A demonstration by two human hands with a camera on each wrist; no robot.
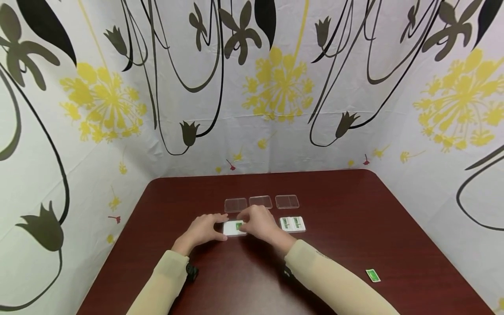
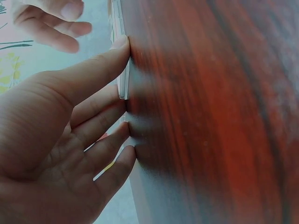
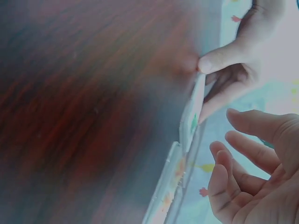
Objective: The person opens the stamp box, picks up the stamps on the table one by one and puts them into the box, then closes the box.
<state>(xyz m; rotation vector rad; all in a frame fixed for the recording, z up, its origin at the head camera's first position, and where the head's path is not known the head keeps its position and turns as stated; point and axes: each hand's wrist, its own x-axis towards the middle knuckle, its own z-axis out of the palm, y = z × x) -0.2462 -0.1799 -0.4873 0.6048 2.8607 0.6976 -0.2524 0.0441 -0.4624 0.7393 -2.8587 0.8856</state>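
Note:
A flat white case (image 1: 231, 229) lies on the table with a small green card (image 1: 239, 226) on its top. My left hand (image 1: 204, 229) holds this case by its edges, thumb at the near side and fingers at the far side. In the left wrist view the left thumb presses the thin edge of the case (image 2: 122, 84). Just above the case hovers my right hand (image 1: 260, 222), its fingers loosely bent. Seen from the right wrist, the right hand (image 3: 254, 172) has nothing between its fingers and stands apart from the case.
Right of the hands lies a second white case (image 1: 292, 224) with two green-printed cards side by side. Behind are three clear plastic lids (image 1: 287, 201) in a row. One loose green card (image 1: 372, 275) lies at the right on the dark red table (image 1: 236, 288). A patterned curtain (image 1: 271, 144) surrounds the table.

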